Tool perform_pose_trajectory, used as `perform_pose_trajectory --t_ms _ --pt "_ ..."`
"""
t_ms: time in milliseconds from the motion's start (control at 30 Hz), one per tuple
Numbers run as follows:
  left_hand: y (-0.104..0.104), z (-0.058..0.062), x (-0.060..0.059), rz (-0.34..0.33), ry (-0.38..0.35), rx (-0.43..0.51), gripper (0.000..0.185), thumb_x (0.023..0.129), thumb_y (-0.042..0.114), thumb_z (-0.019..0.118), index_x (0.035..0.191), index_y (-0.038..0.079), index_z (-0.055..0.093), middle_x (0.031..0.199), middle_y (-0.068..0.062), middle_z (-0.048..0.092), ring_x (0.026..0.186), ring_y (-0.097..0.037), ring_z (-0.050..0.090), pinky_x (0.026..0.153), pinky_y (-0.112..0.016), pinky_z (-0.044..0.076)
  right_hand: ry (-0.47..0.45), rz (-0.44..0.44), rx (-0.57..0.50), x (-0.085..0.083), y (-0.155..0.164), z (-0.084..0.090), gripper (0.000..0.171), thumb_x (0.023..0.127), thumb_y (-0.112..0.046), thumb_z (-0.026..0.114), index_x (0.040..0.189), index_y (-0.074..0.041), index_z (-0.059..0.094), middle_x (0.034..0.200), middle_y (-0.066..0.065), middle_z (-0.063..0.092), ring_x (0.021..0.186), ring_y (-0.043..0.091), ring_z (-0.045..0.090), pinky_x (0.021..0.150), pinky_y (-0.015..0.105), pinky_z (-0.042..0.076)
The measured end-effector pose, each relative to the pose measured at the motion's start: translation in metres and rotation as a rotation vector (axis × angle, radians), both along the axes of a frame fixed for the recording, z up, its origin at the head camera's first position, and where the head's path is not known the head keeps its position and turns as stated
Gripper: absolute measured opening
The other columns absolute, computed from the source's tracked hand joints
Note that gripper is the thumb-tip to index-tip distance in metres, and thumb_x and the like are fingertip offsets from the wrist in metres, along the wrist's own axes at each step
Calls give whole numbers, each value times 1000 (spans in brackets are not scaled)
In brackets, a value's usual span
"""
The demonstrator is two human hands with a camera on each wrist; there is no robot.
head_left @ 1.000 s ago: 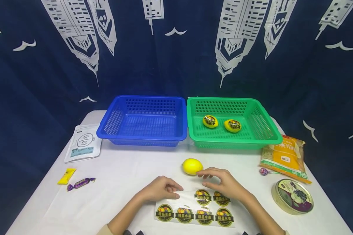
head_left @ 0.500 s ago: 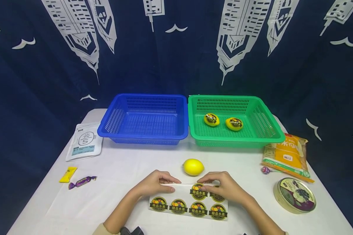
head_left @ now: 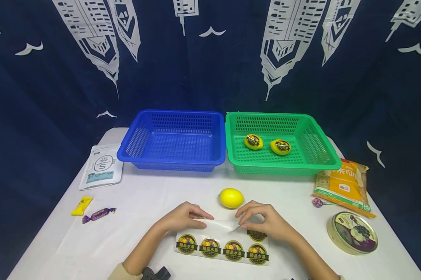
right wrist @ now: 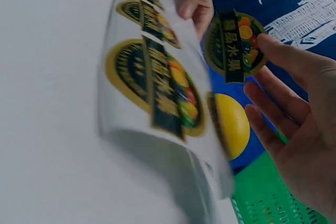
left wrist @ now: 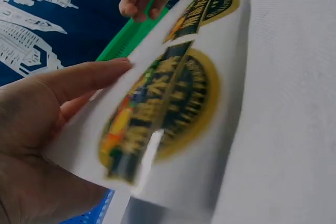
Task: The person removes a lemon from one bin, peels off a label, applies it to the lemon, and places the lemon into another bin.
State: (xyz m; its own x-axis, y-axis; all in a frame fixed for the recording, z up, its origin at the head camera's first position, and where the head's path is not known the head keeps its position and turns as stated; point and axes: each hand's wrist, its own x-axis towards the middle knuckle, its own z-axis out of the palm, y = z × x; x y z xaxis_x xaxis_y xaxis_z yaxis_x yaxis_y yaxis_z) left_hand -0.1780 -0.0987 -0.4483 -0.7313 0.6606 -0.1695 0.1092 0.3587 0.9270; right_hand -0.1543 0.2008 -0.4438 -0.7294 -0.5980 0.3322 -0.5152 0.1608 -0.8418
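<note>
Behind the white table [head_left: 144,202] hung a dark blue curtain [head_left: 39,97] printed with white towers and birds. My left hand [head_left: 182,221] pinched the far edge of the sticker sheet [head_left: 220,245], thumb on top, curling that edge up off the table. My right hand [head_left: 266,223] had peeled one sticker [right wrist: 233,43] clear of the sheet and held it on the thumb tip, other fingers loosely spread. Each round sticker carried fruit art and a black band reading 精品水果. A bare lemon [head_left: 231,197] lay just beyond my hands. Two labelled lemons [head_left: 266,144] sat in the green basket [head_left: 322,167], beside the blue basket [head_left: 172,161]. To my right were a round tin [head_left: 351,232] and a yellow bag [head_left: 341,182].
</note>
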Motion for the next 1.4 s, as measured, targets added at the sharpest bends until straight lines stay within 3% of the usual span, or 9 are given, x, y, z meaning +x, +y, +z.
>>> perform_pose_trajectory --t_ms 100,233,367,433,633,867,1067,1233,1400 --pt "-4 5 -2 -12 58 -126 29 77 19 75 105 16 70 94 5 64 90 -12 59 82 -26 49 -53 -47 -42 0 4 6 13 81 -4 69 89 -14 68 90 3 66 87 18 59 88 29 44" --pt "-2 16 -11 38 259 -244 50 73 26 78 118 14 62 103 -1 61 94 -19 55 84 -35 47 -78 -188 -35 -5 11 11 13 81 -1 67 90 -11 68 80 1 65 73 16 56 75 29 45" --pt "20 11 -29 127 434 -127 73 70 29 80 133 14 47 124 -7 53 111 -23 51 93 -40 44 -118 -312 23 -14 15 11 9 81 -6 69 88 -10 69 75 -2 65 68 14 55 67 27 46" --pt "33 2 -38 114 470 -38 80 69 28 82 137 14 41 133 -4 48 118 -22 47 96 -37 43 -116 -335 50 -20 14 10 8 80 -5 70 88 -9 69 75 -1 65 67 14 54 64 27 46" --pt "55 -28 -50 31 432 88 82 68 23 83 138 16 40 138 1 44 120 -18 47 99 -28 40 -132 -321 76 -34 6 8 7 81 -10 70 88 -8 70 75 0 66 68 13 55 63 27 48" --pt "63 -45 -51 117 451 132 69 67 24 83 128 18 53 127 5 55 110 -12 55 94 -24 43 -148 -307 86 -47 -8 9 11 81 -18 71 88 -10 70 74 -2 65 69 14 55 65 26 48" --pt "66 -47 -49 140 458 173 64 67 21 83 125 16 56 123 3 58 105 -12 58 91 -23 45 -134 -320 102 -44 -19 25 10 81 -7 70 89 -2 69 73 7 65 67 15 53 62 27 46" --pt "67 -44 -49 128 468 184 63 68 22 83 125 15 56 122 0 59 104 -13 59 90 -23 46 -68 -378 134 -54 -16 2 9 79 -15 73 86 -11 71 72 -3 64 67 12 52 62 27 45" --pt "68 -45 -50 124 461 172 63 68 24 82 125 15 56 123 1 58 104 -13 59 91 -23 46 50 -432 135 -53 -18 -5 8 78 -22 74 84 -18 71 72 -11 62 66 11 51 61 25 43"
